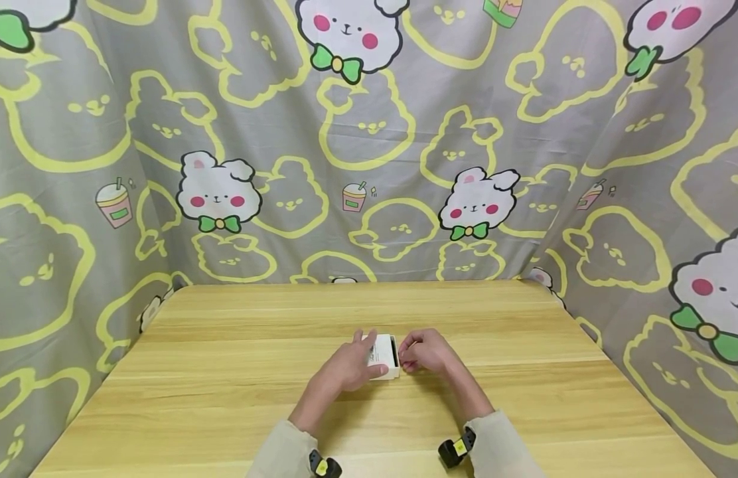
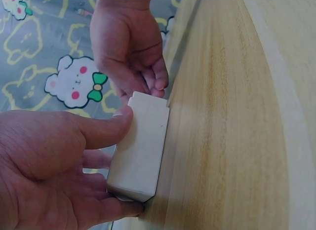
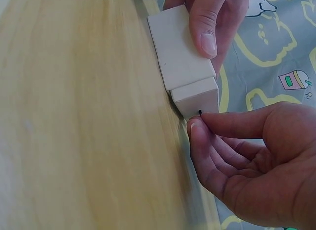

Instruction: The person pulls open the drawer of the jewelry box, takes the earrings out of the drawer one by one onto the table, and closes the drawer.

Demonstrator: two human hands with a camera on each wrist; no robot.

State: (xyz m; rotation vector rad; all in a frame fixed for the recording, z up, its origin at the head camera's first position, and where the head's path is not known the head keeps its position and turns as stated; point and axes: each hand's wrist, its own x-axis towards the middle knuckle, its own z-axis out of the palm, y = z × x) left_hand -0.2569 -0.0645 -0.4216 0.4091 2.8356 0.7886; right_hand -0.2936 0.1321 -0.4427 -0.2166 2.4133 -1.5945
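Note:
A small white sliding drawer box (image 1: 381, 349) lies on the table, with dark print on its top. My left hand (image 1: 352, 364) holds its sleeve, the thumb along the near side and the fingers at the far side and left end. From the right end an inner tray (image 3: 195, 97) sticks out a little, and a dark strip shows at its top in the head view. Beside that end, my right hand (image 1: 427, 350) pinches a small black pull tab (image 3: 200, 112) between thumb and index finger. The tray's contents are hidden.
The wooden table (image 1: 237, 345) extends around both hands. A grey curtain (image 1: 285, 133) with yellow outlines and white rabbits hangs along its back and sides. Each wrist wears a black strapped camera (image 1: 454, 451) over a light sleeve (image 1: 502, 445).

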